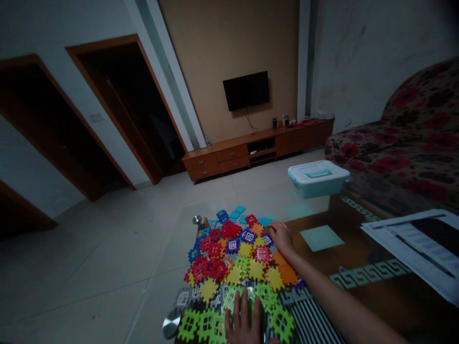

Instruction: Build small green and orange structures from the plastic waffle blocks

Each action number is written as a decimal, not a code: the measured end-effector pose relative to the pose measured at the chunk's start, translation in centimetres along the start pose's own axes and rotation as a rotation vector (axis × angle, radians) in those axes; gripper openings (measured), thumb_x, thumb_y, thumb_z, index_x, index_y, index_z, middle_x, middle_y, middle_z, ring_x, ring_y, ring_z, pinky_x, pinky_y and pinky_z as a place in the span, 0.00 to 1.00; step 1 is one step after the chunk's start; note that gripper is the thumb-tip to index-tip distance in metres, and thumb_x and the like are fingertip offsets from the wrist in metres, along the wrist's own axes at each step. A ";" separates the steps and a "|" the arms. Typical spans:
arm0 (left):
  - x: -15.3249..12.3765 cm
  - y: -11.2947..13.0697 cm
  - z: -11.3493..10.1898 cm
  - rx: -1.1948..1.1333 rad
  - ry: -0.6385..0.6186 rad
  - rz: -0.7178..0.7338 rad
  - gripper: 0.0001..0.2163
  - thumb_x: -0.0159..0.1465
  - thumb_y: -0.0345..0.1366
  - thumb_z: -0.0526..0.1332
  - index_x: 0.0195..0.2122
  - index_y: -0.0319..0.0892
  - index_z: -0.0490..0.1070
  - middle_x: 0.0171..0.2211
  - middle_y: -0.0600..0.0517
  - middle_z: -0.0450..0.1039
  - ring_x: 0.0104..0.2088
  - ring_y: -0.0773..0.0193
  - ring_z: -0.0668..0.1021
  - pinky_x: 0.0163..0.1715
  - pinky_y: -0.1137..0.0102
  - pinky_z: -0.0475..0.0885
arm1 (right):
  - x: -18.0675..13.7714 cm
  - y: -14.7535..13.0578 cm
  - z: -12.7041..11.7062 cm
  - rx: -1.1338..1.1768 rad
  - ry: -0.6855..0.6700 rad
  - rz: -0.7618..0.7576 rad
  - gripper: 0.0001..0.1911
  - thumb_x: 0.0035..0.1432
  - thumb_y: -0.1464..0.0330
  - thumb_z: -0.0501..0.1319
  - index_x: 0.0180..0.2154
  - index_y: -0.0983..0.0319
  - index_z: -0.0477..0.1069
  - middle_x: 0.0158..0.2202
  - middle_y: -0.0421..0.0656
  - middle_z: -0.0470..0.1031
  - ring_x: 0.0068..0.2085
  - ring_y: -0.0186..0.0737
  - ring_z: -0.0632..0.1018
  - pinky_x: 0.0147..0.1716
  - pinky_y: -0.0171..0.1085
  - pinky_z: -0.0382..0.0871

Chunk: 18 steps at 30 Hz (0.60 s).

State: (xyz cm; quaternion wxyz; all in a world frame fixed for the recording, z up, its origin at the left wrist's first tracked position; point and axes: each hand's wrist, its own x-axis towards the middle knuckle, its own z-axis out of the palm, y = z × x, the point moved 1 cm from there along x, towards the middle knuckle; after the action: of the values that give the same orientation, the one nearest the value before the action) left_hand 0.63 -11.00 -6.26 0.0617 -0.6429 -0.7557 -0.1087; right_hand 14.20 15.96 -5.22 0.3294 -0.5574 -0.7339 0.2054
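Observation:
Many square plastic building tiles with toothed edges lie in a loose spread along one side of the glass table. My left hand [244, 319] is open, its fingers apart over green tiles [266, 297] at the near end. My right hand [281, 236] reaches to the far right border of the spread, beside an orange tile [257, 230] and purple tiles with white window inserts [248, 236]. Its fingers are loosely bent, with nothing visible in them. Between the hands lie yellow tiles [256, 270] and red tiles [201, 268]; blue ones [222, 216] sit at the far end.
A light-blue storage box [318, 184] with a white lid stands on the table's far right. Papers [435, 253] with a pen lie at the right. Round metal table fittings [171, 325] show along the left edge. A floral sofa [405, 138] stands at right.

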 end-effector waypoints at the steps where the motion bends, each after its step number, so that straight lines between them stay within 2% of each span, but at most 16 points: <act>1: 0.0 -0.1 0.2 -0.019 -0.045 0.039 0.34 0.50 0.56 0.68 0.58 0.58 0.67 0.63 0.47 0.63 0.63 0.39 0.65 0.59 0.41 0.60 | -0.9 -0.2 -0.2 -0.007 0.014 0.026 0.18 0.60 0.72 0.52 0.43 0.63 0.79 0.48 0.50 0.78 0.51 0.48 0.73 0.53 0.42 0.62; 4: 0.3 -0.1 -0.3 -0.077 -0.177 0.042 0.32 0.55 0.51 0.65 0.62 0.59 0.61 0.67 0.48 0.54 0.66 0.39 0.58 0.60 0.39 0.56 | -3.0 -1.1 -0.7 0.000 0.009 0.046 0.17 0.59 0.72 0.54 0.45 0.62 0.78 0.49 0.51 0.77 0.53 0.49 0.72 0.55 0.43 0.61; 8: 1.4 0.2 -2.0 -0.143 -0.209 -0.057 0.28 0.61 0.43 0.60 0.63 0.56 0.59 0.69 0.50 0.48 0.69 0.46 0.52 0.64 0.42 0.48 | -5.3 -1.5 -2.0 0.033 -0.093 -0.016 0.18 0.58 0.71 0.55 0.48 0.64 0.76 0.50 0.52 0.76 0.52 0.48 0.73 0.55 0.43 0.62; 11: 1.8 -0.2 -2.6 -0.146 -0.179 -0.083 0.29 0.60 0.41 0.60 0.63 0.51 0.60 0.69 0.47 0.50 0.69 0.49 0.54 0.65 0.47 0.50 | -7.6 -1.5 -3.8 0.044 -0.145 -0.149 0.18 0.58 0.71 0.56 0.49 0.64 0.75 0.52 0.52 0.74 0.54 0.49 0.71 0.56 0.46 0.62; 14: 1.0 -1.0 -2.5 -0.059 -0.075 -0.154 0.27 0.61 0.38 0.59 0.62 0.47 0.62 0.67 0.45 0.56 0.67 0.48 0.58 0.63 0.49 0.55 | -10.8 -2.4 -5.0 0.087 -0.262 -0.316 0.17 0.58 0.70 0.57 0.49 0.61 0.75 0.52 0.50 0.74 0.54 0.49 0.71 0.56 0.48 0.61; 16: 0.1 -1.2 -2.2 -0.005 -0.009 -0.198 0.24 0.61 0.36 0.59 0.59 0.47 0.67 0.65 0.44 0.60 0.65 0.47 0.61 0.61 0.50 0.59 | -13.0 -3.7 -5.0 0.081 -0.333 -0.372 0.19 0.58 0.69 0.58 0.52 0.59 0.73 0.54 0.48 0.73 0.57 0.50 0.69 0.58 0.49 0.60; 18: -0.8 -1.1 -1.9 0.014 0.024 -0.202 0.21 0.60 0.34 0.58 0.56 0.49 0.71 0.63 0.45 0.64 0.63 0.48 0.65 0.59 0.51 0.62 | -14.6 -5.3 -4.3 0.016 -0.348 -0.360 0.24 0.57 0.70 0.59 0.56 0.58 0.70 0.59 0.48 0.69 0.60 0.51 0.66 0.60 0.50 0.57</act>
State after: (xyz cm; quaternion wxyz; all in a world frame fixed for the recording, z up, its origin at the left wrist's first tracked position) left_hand -0.39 -12.40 -4.74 0.0639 -0.5618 -0.8165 -0.1170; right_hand 15.99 0.20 -2.39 0.2341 -0.3712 -0.8654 0.2421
